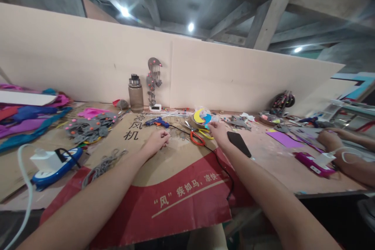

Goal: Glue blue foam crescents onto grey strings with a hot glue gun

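Observation:
Over the cardboard sheet (175, 172), my left hand (158, 141) is closed with curled fingers; whatever it may hold is hidden. The blue glue gun (159, 122) lies just beyond it. My right hand (218, 132) reaches to a container of small pieces, its fingers pinched at the edge of a blue piece (207, 118). A yellow crescent piece (199, 116) lies beside that blue one. I cannot make out what the right fingers grip. Between my hands lie red-handled scissors (197, 139) and a yellow-handled tool (206, 134). A black phone (239, 144) rests by my right wrist.
Grey cord (102, 166) and a blue power strip (55, 170) are at left, near grey felt pieces (90, 127). A bottle (136, 93) stands at the back board, beside a hanging grey crescent decoration (154, 76). Another person's hands (332, 140) and a magenta power strip (315, 164) are at right.

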A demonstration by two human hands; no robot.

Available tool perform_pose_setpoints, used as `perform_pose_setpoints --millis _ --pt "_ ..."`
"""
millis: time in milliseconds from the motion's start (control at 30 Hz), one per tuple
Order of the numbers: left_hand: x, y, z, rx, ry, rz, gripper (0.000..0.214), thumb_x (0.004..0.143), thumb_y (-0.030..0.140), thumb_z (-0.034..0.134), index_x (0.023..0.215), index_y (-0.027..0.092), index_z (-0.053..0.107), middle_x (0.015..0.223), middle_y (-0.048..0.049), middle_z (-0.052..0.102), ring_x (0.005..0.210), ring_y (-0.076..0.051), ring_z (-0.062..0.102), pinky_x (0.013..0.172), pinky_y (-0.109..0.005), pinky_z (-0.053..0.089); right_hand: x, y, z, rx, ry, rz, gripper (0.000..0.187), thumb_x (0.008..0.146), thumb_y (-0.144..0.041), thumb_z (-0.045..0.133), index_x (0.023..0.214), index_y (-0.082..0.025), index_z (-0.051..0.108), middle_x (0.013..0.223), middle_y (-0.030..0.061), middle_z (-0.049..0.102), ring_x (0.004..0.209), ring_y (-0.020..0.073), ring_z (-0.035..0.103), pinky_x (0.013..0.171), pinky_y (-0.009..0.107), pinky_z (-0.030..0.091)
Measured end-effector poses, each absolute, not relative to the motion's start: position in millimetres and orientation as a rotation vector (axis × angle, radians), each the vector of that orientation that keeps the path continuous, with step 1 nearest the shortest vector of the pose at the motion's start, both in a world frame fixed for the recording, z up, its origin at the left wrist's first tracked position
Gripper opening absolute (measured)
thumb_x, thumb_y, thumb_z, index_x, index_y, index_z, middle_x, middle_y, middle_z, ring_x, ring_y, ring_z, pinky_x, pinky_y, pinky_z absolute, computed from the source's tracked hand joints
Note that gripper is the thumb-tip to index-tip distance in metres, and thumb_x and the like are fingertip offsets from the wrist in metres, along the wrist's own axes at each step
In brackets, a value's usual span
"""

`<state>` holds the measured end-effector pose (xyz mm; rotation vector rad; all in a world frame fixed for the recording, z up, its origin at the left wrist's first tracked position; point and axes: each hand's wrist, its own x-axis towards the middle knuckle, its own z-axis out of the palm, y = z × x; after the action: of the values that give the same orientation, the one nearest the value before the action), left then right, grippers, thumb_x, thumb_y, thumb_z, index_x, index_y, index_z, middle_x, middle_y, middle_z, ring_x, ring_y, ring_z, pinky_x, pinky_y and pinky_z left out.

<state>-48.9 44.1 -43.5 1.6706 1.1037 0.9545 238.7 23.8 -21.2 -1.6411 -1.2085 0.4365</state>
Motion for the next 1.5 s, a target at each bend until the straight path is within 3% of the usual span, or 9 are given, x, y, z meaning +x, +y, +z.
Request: perform_pose_setpoints --millis 333,633,800,1000,1267,1500 --pt "-50 50 -45 1.657 1.129 0.875 0.015 0.08 0.031 0.054 0.076 0.017 0.055 0.062 0.002 0.057 0.047 -0.008 0.043 0.047 -0.021 0.031 315 17 -38 -2.175 -1.25 0.061 0.022 0.077 -0.019 0.052 0.088 -0.016 0.07 0.097 0.0122 0.071 0.094 0.0239 0.065 0.077 0.029 0.046" --pt "-49 45 -41 1.598 1.128 0.886 0.014 0.08 0.03 0.056 0.078 0.017 0.053 0.061 0.0028 0.056 0.044 -0.007 0.04 0.044 -0.02 0.028 312 22 -45 -2.402 -1.373 -0.046 0.027 0.078 -0.016 0.052 0.098 -0.018 0.068 0.113 0.0151 0.064 0.103 0.027 0.063 0.082 0.034 0.047" --pt "-50 47 -42 1.602 1.12 0.894 0.017 0.079 0.033 0.059 0.077 0.017 0.053 0.06 0.0033 0.056 0.044 -0.006 0.041 0.045 -0.019 0.028 302 16 -36 -2.344 -1.398 -0.161 0.03 0.085 -0.026 0.049 0.111 -0.018 0.063 0.123 0.0159 0.056 0.104 0.0259 0.06 0.082 0.035 0.047" --pt "-51 48 -46 1.647 1.124 0.884 0.016 0.082 0.031 0.055 0.076 0.017 0.055 0.062 0.0016 0.059 0.047 -0.007 0.044 0.047 -0.02 0.032 267 18 -29 -1.967 -1.768 -0.223 0.024 0.089 -0.027 0.046 0.104 -0.016 0.062 0.101 0.0104 0.065 0.095 0.0207 0.06 0.083 0.03 0.044" --pt "-51 53 -53 1.7 1.134 0.898 0.015 0.081 0.03 0.054 0.075 0.017 0.056 0.062 0.001 0.06 0.049 -0.009 0.046 0.05 -0.021 0.036 228 23 -39 -2.217 -1.904 -0.227 0.052 0.092 -0.05 0.044 0.125 -0.012 0.056 0.122 0.0213 0.058 0.112 0.032 0.055 0.09 0.039 0.042" --pt "-51 55 -56 1.708 1.088 0.902 0.016 0.08 0.032 0.054 0.075 0.017 0.056 0.062 0.0002 0.061 0.048 -0.009 0.045 0.048 -0.021 0.035 224 34 -44 -2.213 -1.961 -0.204 0.05 0.093 -0.051 0.041 0.123 -0.016 0.058 0.128 0.0182 0.056 0.12 0.0341 0.049 0.097 0.045 0.039"
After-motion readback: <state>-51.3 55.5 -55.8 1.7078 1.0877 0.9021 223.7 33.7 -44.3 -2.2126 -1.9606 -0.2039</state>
